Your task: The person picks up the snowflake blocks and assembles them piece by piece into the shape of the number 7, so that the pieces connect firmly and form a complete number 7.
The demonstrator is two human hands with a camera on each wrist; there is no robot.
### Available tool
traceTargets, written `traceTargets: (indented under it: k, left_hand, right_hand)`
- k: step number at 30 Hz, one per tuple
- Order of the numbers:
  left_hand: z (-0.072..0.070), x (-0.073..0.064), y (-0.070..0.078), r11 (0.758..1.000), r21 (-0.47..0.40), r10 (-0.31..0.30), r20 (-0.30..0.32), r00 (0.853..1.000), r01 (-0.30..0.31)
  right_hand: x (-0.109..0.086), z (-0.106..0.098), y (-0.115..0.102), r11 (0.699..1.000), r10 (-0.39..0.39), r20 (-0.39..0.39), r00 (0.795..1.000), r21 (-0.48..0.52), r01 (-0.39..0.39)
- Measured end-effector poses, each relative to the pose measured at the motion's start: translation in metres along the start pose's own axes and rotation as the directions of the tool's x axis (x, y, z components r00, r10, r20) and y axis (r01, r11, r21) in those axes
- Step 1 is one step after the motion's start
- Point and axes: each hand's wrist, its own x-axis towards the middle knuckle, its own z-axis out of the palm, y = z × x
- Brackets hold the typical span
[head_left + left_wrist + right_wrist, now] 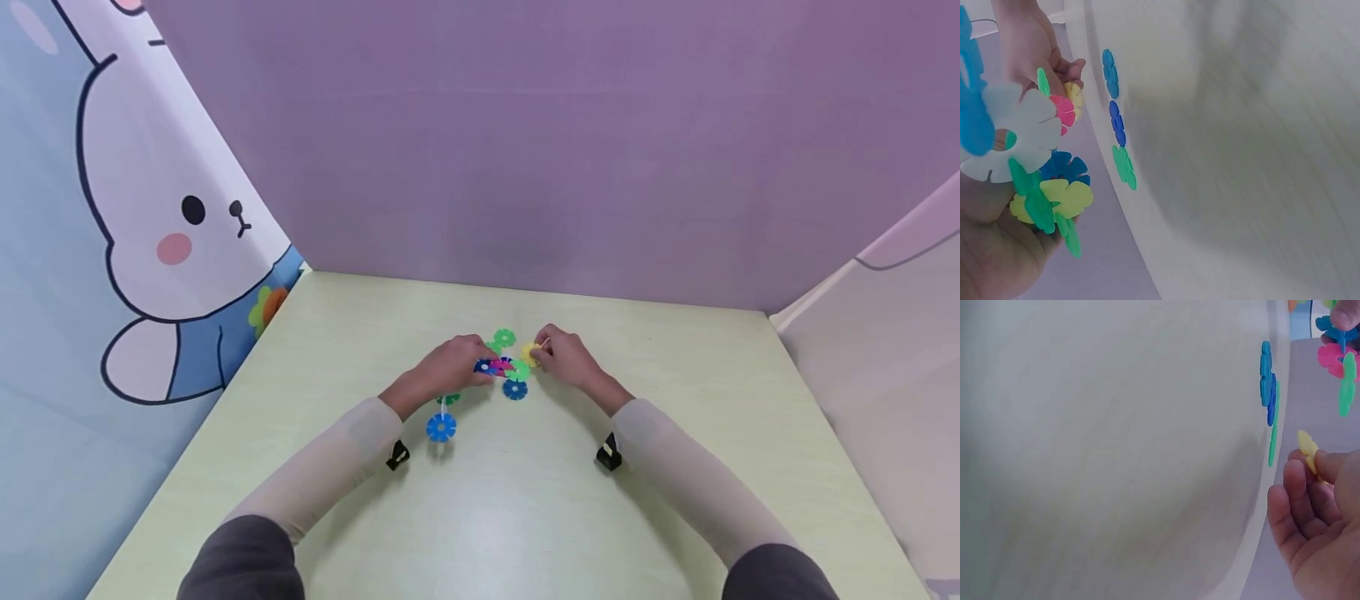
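Note:
A chain of slotted, flower-shaped plastic discs is held by my left hand (453,362), whose fingers grip a blue disc (1334,328) in it. A pink disc (1330,359) and a light green disc (1347,387) stick out at the chain's end toward the right hand. At its other side hang a white disc (1025,125), a yellow disc (1072,197) and a bright blue disc (441,428). My right hand (572,360) pinches a pale yellow disc (1305,447) between thumb and fingers, a little apart from the light green one.
On the pale table (495,517) lie a loose blue disc (515,390), a dark blue disc (1117,124) and a green disc (504,337). A purple cloth (525,167) stands behind the table. A rabbit-printed cloth (150,167) hangs at the left.

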Motion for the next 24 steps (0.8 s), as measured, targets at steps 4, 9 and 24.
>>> traceTargets:
  k: [4,9,24]
  left_hand:
    - [0.001,0.000,-0.002,1.000,0.004,0.005,-0.006,1.000,-0.005]
    - [0.001,-0.001,-0.004,1.000,0.002,0.023,-0.013,1.000,-0.023]
    - [-0.001,0.001,-0.007,1.000,-0.009,0.009,-0.032,0.999,-0.010]
  right_hand:
    - [-0.007,-0.001,-0.001,0.998,-0.062,-0.046,0.997,0.000,0.062]
    - [-0.014,-0.002,0.001,0.992,-0.123,-0.097,0.988,-0.033,0.120]
    - [-0.031,-0.006,0.004,0.976,-0.213,-0.073,0.974,-0.050,0.210]
